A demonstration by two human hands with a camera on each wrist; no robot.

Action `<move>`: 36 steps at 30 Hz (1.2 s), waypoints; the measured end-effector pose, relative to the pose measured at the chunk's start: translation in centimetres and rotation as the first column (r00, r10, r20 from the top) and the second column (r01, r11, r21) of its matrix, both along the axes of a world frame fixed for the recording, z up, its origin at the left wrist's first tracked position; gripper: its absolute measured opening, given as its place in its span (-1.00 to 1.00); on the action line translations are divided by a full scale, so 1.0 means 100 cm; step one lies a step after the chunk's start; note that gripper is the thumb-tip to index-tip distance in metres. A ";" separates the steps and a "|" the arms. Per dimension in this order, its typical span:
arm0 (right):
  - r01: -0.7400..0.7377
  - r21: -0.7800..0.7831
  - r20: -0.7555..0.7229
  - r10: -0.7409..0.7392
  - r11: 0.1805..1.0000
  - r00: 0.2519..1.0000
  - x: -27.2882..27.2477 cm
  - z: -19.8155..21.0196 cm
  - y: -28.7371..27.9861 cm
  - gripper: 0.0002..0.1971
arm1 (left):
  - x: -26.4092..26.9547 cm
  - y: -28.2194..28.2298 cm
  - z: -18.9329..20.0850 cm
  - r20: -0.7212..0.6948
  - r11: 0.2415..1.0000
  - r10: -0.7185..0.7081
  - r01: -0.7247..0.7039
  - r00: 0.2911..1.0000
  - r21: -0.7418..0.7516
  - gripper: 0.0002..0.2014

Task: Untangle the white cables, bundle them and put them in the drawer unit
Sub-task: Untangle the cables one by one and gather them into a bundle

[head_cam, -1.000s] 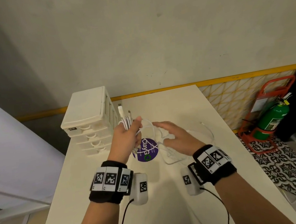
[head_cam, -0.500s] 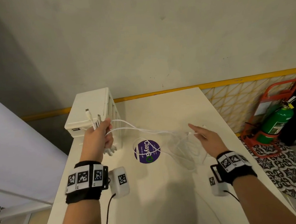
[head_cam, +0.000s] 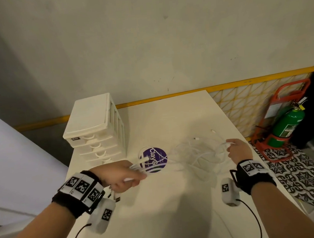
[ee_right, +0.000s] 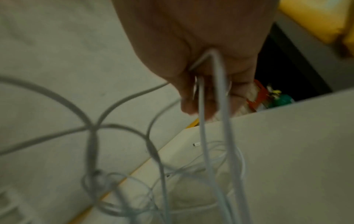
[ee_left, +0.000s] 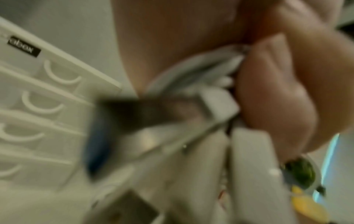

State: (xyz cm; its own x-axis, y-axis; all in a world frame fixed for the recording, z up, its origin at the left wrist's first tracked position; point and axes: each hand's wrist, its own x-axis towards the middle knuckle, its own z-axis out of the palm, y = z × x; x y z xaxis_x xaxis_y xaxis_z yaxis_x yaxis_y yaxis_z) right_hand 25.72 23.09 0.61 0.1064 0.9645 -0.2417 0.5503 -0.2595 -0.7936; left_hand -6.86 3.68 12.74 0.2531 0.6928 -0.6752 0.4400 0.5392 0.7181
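Observation:
Several white cables [head_cam: 196,154] lie tangled and looped over the middle of the white table [head_cam: 162,223]. My left hand [head_cam: 123,176] grips a bunch of their plug ends at the front left; the plugs [ee_left: 220,104] stick out below my curled fingers. My right hand [head_cam: 236,148] pinches cable strands [ee_right: 212,97] at the right, lifted a little above the table. The white drawer unit [head_cam: 95,128] stands at the back left, all its drawers closed.
A round purple sticker [head_cam: 155,158] marks the table between my hands. The table's right edge runs close to my right hand. On the floor beyond stand a green fire extinguisher [head_cam: 287,121] in a red stand and patterned tiles.
My left hand swung with the plug ends from beside the drawer unit down toward the table's front left. My right hand moved right and now pinches strands, stretching the cables out.

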 end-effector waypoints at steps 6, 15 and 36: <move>-0.670 0.062 0.298 0.627 0.740 0.720 -0.053 0.051 -0.027 -0.32 | 0.011 0.023 0.006 0.402 0.948 0.154 -0.250 0.903 0.197 -0.61; -0.783 0.292 -0.202 0.836 0.549 0.511 -0.105 0.109 -0.063 -0.67 | 0.040 0.051 0.008 0.635 0.922 0.174 -0.352 0.753 0.165 -0.55; -0.474 0.585 -0.102 0.640 0.658 0.762 -0.099 0.102 -0.035 -0.86 | 0.056 0.023 0.002 0.468 0.923 0.056 -0.225 0.882 0.313 -0.58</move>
State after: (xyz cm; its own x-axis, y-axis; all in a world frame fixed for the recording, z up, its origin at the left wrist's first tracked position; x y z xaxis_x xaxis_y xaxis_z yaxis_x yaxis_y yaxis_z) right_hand 15.86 19.58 10.82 -0.4830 0.7985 0.3594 0.1915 0.4969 -0.8464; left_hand -1.29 6.01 12.92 0.3472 0.9109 -0.2228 -0.0306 0.2485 0.9682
